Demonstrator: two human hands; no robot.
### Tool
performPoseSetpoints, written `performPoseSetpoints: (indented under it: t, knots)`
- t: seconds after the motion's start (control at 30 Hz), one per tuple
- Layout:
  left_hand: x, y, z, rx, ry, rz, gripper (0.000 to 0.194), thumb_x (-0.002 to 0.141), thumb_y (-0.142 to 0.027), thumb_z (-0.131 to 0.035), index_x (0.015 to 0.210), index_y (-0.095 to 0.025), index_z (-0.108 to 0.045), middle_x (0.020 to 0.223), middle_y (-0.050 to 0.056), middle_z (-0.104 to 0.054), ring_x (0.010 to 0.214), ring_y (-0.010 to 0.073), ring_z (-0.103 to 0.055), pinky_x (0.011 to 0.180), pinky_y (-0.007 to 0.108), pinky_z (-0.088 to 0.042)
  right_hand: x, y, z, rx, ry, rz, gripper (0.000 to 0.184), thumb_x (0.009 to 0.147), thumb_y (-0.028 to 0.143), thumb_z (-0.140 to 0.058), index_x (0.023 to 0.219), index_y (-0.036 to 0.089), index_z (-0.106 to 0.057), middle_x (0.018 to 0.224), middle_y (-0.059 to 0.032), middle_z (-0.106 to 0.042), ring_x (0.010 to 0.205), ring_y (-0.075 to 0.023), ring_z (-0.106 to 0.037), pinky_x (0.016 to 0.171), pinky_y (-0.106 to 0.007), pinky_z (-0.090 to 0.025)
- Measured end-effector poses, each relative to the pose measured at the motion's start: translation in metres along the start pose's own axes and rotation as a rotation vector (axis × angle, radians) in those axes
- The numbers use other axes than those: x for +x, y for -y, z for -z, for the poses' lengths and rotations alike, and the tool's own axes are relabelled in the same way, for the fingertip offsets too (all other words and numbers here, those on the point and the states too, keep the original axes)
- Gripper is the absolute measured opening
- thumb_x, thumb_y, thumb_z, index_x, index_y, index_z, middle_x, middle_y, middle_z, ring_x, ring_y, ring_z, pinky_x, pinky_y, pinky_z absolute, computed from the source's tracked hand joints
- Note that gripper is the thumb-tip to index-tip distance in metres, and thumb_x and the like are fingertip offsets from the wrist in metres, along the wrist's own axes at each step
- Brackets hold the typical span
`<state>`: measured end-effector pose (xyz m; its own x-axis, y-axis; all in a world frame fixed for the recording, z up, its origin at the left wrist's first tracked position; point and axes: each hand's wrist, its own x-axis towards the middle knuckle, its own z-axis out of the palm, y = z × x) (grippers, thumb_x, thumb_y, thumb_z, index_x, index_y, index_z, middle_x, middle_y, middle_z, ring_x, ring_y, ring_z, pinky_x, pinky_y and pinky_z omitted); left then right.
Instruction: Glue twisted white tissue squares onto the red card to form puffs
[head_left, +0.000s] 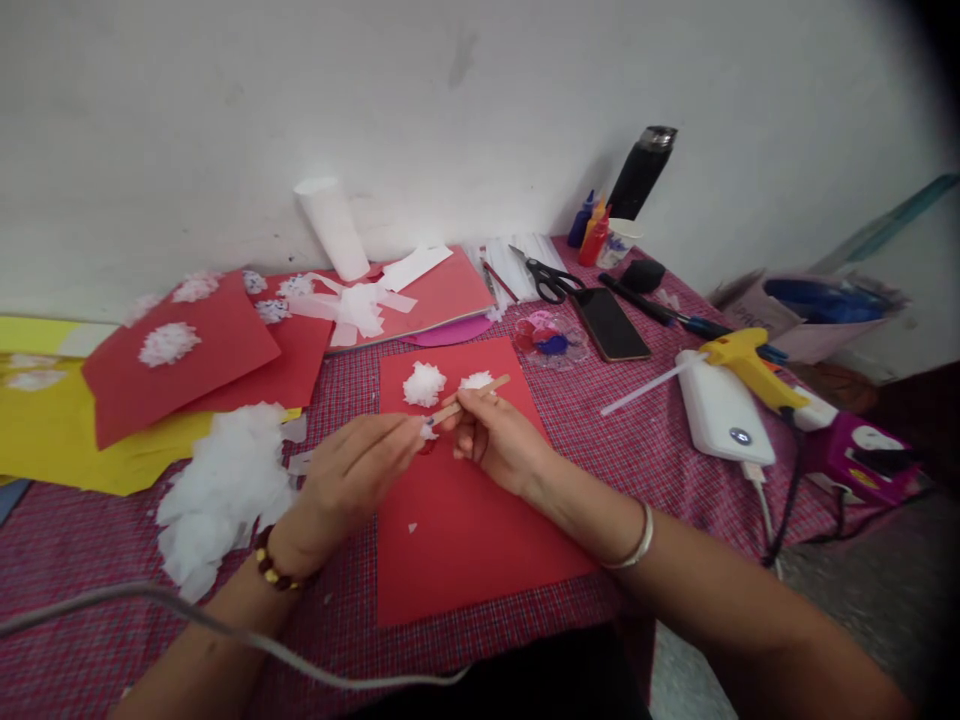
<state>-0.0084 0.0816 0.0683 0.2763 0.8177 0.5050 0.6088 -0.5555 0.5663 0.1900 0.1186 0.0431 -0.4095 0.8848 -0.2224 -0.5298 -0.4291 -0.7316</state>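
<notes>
Over the red sheet (465, 540), my right hand (495, 440) pinches a wooden craft stick (491, 385), tilted with its upper end to the right. My left hand (360, 470) has its fingers pressed together at the stick's lower end. A small white tissue paper piece (428, 431) shows at the left fingertips. Two white fluffy tissue flowers, one on the left (424, 384) and one partly behind the stick (475, 380), sit on the upper part of the sheet. Beside my left wrist lies a heap of white tissue pieces (229, 480).
Red cards with white flowers (247, 375) lie at left on yellow paper (45, 440). Toward the back are scissors (547, 275), a phone (611, 325) and a paint palette (551, 338). A yellow glue gun (739, 360) rests on a white power bank (724, 410). A cable (262, 640) crosses in front.
</notes>
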Motion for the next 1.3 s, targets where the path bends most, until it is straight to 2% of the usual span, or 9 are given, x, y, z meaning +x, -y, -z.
performPoseSetpoints:
  t: [0.07,0.1,0.23,0.37,0.5,0.87,1.07,1.2,1.3]
  knots:
    - [0.005,0.011,0.001,0.067,-0.055,0.061,0.041,0.077,-0.019,-0.072,0.117,-0.029,-0.068,0.106,0.005,-0.071,0.09,0.0218,-0.064,0.091,0.034,-0.046,0.003,0.001,0.003,-0.089,-0.027,0.082,0.029,0.082,0.045,-0.066,0.08,0.017,-0.06,0.064,0.0026,-0.066,0.041,-0.0055,-0.047,0.044,-0.02,-0.043]
    - [0.008,0.016,0.0,0.07,-0.067,0.118,0.037,0.079,-0.021,-0.071,0.115,-0.028,-0.068,0.103,0.005,-0.071,0.087,0.0214,-0.064,0.088,0.033,-0.047,0.004,0.002,0.005,-0.172,-0.028,0.142,0.029,0.082,0.046,-0.065,0.08,0.017,-0.06,0.065,0.002,-0.066,0.043,-0.0061,-0.049,0.046,-0.02,-0.043]
    - [0.018,0.034,-0.003,-0.025,0.059,0.28,0.01,0.081,-0.023,-0.063,0.084,-0.025,-0.073,0.081,0.003,-0.07,0.076,0.0207,-0.06,0.073,0.03,-0.044,0.006,0.002,0.008,-0.577,0.035,0.343,0.027,0.09,0.042,-0.054,0.077,0.018,-0.057,0.069,-0.0003,-0.064,0.05,-0.0091,-0.052,0.052,-0.024,-0.043]
    - [0.018,0.041,-0.007,-0.032,0.195,0.281,0.011,0.078,-0.02,-0.061,0.076,-0.023,-0.071,0.077,0.004,-0.067,0.076,0.0207,-0.057,0.072,0.03,-0.04,0.002,-0.001,0.006,-0.87,0.092,0.448,0.023,0.094,0.034,-0.046,0.08,0.019,-0.058,0.08,-0.003,-0.063,0.063,-0.0126,-0.056,0.061,-0.027,-0.045]
    - [0.017,0.045,-0.009,0.021,0.252,0.217,0.014,0.081,-0.02,-0.055,0.078,-0.022,-0.069,0.08,0.004,-0.064,0.078,0.0195,-0.057,0.073,0.03,-0.04,-0.001,-0.002,0.002,-1.064,0.131,0.484,0.021,0.095,0.03,-0.044,0.083,0.02,-0.058,0.083,-0.0039,-0.063,0.073,-0.0152,-0.058,0.069,-0.03,-0.045]
    - [0.016,0.049,-0.01,0.026,0.273,0.194,0.017,0.083,-0.022,-0.052,0.077,-0.021,-0.068,0.08,0.005,-0.062,0.077,0.0194,-0.057,0.072,0.031,-0.041,0.001,-0.001,-0.002,-1.208,0.116,0.465,0.022,0.096,0.03,-0.042,0.085,0.019,-0.058,0.084,-0.0053,-0.064,0.076,-0.0175,-0.058,0.071,-0.031,-0.042]
    - [0.018,0.047,-0.007,0.047,0.343,0.137,0.018,0.079,-0.015,-0.05,0.079,-0.02,-0.067,0.083,0.005,-0.062,0.082,0.0204,-0.057,0.077,0.033,-0.043,0.001,-0.004,-0.008,-1.281,0.102,0.438,0.026,0.098,0.029,-0.039,0.084,0.019,-0.059,0.083,-0.0059,-0.065,0.078,-0.0183,-0.061,0.073,-0.031,-0.043]
    - [0.019,0.044,-0.003,0.031,0.37,0.128,0.017,0.078,-0.015,-0.052,0.079,-0.021,-0.067,0.083,0.005,-0.061,0.083,0.0214,-0.056,0.079,0.035,-0.044,-0.001,-0.003,-0.01,-1.289,0.126,0.467,0.025,0.097,0.029,-0.04,0.084,0.019,-0.06,0.084,-0.0059,-0.067,0.08,-0.0186,-0.062,0.075,-0.032,-0.044]
    - [0.019,0.042,-0.005,0.02,0.363,0.123,0.016,0.077,-0.014,-0.053,0.079,-0.021,-0.068,0.083,0.006,-0.061,0.083,0.0221,-0.056,0.08,0.036,-0.044,-0.003,0.001,-0.007,-1.211,0.082,0.537,0.026,0.097,0.03,-0.041,0.082,0.02,-0.059,0.082,-0.005,-0.066,0.077,-0.0178,-0.061,0.073,-0.031,-0.044]
